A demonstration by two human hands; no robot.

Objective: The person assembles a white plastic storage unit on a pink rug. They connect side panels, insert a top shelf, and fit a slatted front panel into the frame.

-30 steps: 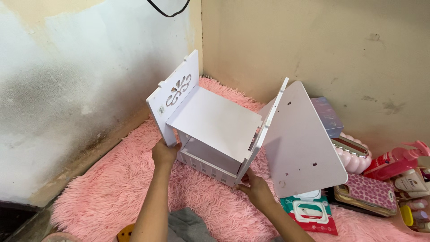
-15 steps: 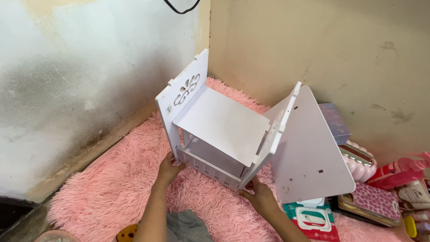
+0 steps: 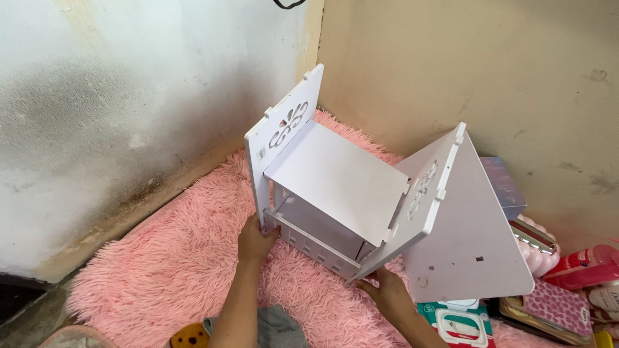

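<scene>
Hands gripped a white slot-together shelf unit [image 3: 348,200] sitting on the pink shag rug [image 3: 161,270] in the corner. Left hand [image 3: 256,241] clamped the carved side panel's base, right hand [image 3: 385,291] closed on the opposite bottom corner. Best approach, I'd judge: keep both grips low & steady so tabs don't pop out.

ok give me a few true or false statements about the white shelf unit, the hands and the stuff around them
1. The left hand grips the lower edge of the white shelf unit. True.
2. The shelf unit sits on a blue mat. False: it sits on a shaggy pink rug.
3. The right hand holds the shelf unit near its bottom right corner. True.
4. The side panel is plain, with no cutouts. False: it has a decorative cutout pattern.
5. A separate white board lies flat on the rug to the left. False: it leans on the unit's right side.
</scene>
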